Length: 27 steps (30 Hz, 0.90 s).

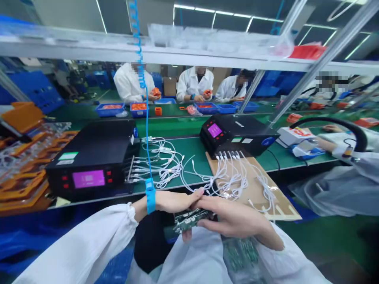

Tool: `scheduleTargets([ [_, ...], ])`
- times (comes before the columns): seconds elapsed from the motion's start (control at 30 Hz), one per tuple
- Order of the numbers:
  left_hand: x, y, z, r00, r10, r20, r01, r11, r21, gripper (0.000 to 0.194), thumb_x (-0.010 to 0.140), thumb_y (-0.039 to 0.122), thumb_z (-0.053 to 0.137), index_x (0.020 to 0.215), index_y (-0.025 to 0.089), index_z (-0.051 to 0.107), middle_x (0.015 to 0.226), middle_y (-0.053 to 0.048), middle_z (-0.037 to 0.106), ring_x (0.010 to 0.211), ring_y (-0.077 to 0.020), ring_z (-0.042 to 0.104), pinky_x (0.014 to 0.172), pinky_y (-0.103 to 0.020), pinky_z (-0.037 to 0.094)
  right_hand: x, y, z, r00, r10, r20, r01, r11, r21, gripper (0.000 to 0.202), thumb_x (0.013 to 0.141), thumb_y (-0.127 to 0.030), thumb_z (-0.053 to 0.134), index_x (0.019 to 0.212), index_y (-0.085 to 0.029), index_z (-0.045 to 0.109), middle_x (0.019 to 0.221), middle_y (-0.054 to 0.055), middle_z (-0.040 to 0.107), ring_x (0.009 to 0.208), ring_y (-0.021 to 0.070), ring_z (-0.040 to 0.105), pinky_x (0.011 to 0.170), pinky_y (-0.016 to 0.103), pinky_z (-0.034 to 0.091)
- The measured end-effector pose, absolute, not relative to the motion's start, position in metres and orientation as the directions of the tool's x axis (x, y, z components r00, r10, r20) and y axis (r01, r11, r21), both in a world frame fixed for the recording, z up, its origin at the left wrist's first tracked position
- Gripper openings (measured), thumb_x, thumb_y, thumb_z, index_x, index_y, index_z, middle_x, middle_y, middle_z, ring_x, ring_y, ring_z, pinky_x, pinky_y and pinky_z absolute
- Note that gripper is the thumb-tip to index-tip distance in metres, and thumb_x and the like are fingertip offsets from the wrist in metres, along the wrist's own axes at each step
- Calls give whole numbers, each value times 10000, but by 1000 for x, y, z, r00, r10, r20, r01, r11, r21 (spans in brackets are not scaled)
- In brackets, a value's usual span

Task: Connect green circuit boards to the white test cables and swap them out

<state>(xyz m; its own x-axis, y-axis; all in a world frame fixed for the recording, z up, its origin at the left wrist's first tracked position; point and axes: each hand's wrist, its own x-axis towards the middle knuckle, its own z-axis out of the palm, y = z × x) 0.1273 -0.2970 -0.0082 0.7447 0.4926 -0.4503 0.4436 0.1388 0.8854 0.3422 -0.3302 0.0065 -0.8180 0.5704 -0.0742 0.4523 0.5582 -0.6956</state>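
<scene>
Circuit boards (pixel 189 221): near middle, above the lap, tilted between both hands; they seem layered, though how many cannot be told; likely light and stiff, fragile at the parts on their faces
Left black box (pixel 91 154): on the far left of the hands, purple screen lit, a row of white cables (pixel 168 169) running to the right from its side
Blue wrist strap (pixel 151 197): on the left wrist, joined to a coiled cord (pixel 147 130) that could tug if the boards are carried far
Left hand (pixel 174 200): grasping the boards around their left and far side, as far as it shows; its fingers are mostly hidden, and how firmly they press cannot be told
Board edges (pixel 181 229): the likely best place to take hold, since the bare rim should bear a pinch better than the raised parts; smooth faces might slide on one another
Right hand (pixel 237 215): closed on the boards' right end, thumb at the near side, fingers lying over the far side and meeting the left thumb
Clear bag (pixel 241 252): near right, just below the right forearm, green pieces inside
Cardboard sheet (pixel 281 201): farther right, with more white cables lying on it
</scene>
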Motion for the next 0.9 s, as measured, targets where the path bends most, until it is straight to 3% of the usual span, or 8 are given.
scheduleTargets([
  [0.07,151,-283,-11,779,364,-510,474,190,860,922,883,867,170,1057,190,771,668,-76,713,721,-231,706,825,-360,544,369,-322,3,-765,644,-18,449,512,-732,271,986,-326,590,1237,-245,653,1280,69,638,1168,209,624,1041,343,505],
  [0.13,172,-271,-14,789,319,-525,481,211,851,971,883,864,131,1121,149,744,684,-101,721,698,-232,714,806,-381,566,394,-314,-5,-698,716,16,455,460,-763,263,1001,-378,574,1222,-259,653,1374,72,552,1192,201,598,1047,339,504],
  [0.2,189,-261,-18,794,326,-514,460,233,857,988,877,874,150,1043,102,745,709,-131,724,712,-239,719,816,-401,581,413,-307,-14,-641,767,34,445,407,-798,271,1009,-410,565,1229,-272,643,1413,69,492,1234,197,564,1037,320,505],
  [0.3,207,-247,-24,785,357,-506,435,263,861,929,853,899,244,888,100,716,744,-143,722,770,-252,724,849,-424,585,430,-296,-28,-577,816,46,416,342,-843,288,1013,-433,562,1251,-284,621,1317,62,522,1207,193,555,993,309,517],
  [0.57,217,-192,-8,804,328,-497,450,211,868,696,752,865,585,908,187,552,832,-68,705,788,-225,725,820,-378,556,426,-265,-43,-368,927,80,275,190,-942,203,957,-438,632,1045,-256,655,1138,51,529,1000,187,600,864,329,558],
  [0.63,218,-175,2,815,264,-516,492,154,857,684,769,862,567,905,191,566,812,-61,707,786,-223,720,827,-372,546,422,-258,-42,-313,947,75,264,163,-951,226,918,-460,676,1021,-259,676,1148,58,521,982,195,609,835,338,570],
  [0.77,220,-143,18,826,139,-547,548,31,836,849,794,940,314,797,170,672,806,-101,713,844,-250,697,854,-382,532,412,-242,-42,-204,974,96,240,145,-960,302,888,-526,698,1042,-266,699,1130,57,531,838,170,598,748,348,576],
  [0.9,214,-119,25,855,156,-494,507,-56,860,823,788,930,381,805,164,679,861,-96,705,827,-225,644,789,-347,507,395,-223,-47,-68,989,135,177,145,-973,311,869,-517,733,1049,-267,693,1101,50,542,854,175,603,801,372,589],
])
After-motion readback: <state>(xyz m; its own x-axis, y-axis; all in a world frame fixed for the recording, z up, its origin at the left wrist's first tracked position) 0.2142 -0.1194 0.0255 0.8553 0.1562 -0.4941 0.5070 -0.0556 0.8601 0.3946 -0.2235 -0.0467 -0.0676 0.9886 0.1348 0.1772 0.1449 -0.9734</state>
